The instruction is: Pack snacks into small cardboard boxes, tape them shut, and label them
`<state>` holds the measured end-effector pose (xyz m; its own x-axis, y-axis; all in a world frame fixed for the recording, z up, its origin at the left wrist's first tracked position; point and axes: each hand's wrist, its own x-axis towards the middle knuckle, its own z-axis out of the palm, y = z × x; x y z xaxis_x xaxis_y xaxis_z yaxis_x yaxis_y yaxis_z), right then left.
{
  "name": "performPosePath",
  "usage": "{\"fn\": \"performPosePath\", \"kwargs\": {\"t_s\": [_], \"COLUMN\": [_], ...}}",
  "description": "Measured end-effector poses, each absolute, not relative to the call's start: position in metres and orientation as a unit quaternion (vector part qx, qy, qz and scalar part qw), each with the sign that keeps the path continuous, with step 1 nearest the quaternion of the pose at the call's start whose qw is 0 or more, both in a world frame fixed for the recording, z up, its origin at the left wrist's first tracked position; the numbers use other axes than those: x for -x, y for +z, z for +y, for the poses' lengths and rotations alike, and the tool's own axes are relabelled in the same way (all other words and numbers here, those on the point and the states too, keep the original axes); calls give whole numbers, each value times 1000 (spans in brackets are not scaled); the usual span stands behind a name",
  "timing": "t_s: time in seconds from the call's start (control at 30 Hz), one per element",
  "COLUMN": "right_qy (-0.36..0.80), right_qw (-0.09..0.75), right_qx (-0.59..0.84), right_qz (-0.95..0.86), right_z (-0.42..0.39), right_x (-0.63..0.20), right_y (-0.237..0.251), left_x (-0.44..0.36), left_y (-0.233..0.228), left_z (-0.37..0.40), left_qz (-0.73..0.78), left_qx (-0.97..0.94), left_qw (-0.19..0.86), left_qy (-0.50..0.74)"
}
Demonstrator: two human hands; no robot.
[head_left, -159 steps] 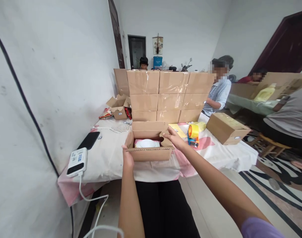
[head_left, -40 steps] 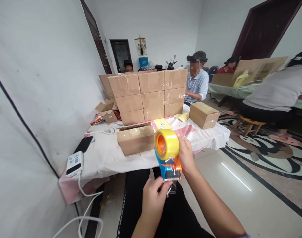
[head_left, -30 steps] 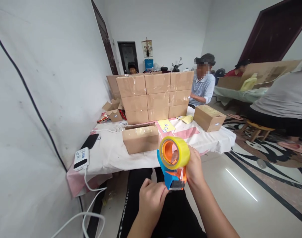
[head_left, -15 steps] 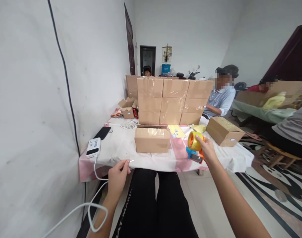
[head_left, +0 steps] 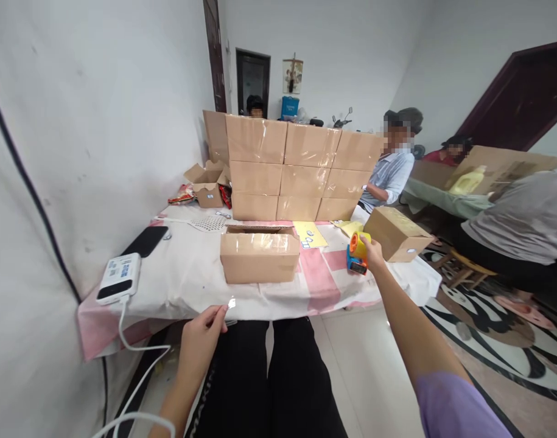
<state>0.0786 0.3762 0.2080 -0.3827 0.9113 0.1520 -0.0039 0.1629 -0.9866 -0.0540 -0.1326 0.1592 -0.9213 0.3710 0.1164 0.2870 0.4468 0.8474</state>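
Head view: the right hand [head_left: 374,252] has swung the tape dispenser [head_left: 358,252] away from the lap and out over the worktop [head_left: 191,280], low near its right edge, just left of the loose box [head_left: 397,232]. Its grip is closed round the dispenser's handle. The left hand [head_left: 200,337], which was at the dispenser's blade a second ago, has dropped to the near edge of the worktop, thumb and forefinger pinching a small clear scrap [head_left: 231,302], probably a torn bit of tape, though it is too small to be sure. The sealed box [head_left: 260,257] sits where it did, mid-worktop near the front edge, flaps down under shiny tape. My read: taping of this box looks finished and the tool is being parked.

Hard to make out: whether the dispenser touches the cloth or hangs just above it; its handle is hidden by the hand. The stack of boxes [head_left: 301,167] at the far edge blocks whatever lies behind. Power bank [head_left: 119,277] at the left corner, its cable cut off by the frame. Co-workers at right are partly cropped.
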Motion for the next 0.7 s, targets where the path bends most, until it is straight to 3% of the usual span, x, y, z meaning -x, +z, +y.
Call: {"fn": "performPosePath", "kwargs": {"t_s": [0.2,0.33,0.47,0.6,0.7], "right_qy": [408,251,250,94,123], "right_qw": [388,289,236,338,419], "right_qx": [431,448,452,382,202], "right_qz": [-705,-808,-823,-855,-877], "right_z": [395,400,397,356,281], "right_x": [-82,-88,-90,-85,-73], "right_y": [200,210,224,248,280], "left_x": [58,62,61,56,53], "left_y": [150,148,153,174,197], "left_z": [-125,-122,-117,-108,-102], "left_qz": [840,836,811,776,763], "left_qx": [-190,-195,-211,-240,-254], "left_qw": [65,69,80,82,68], "left_qy": [504,509,539,577,590]}}
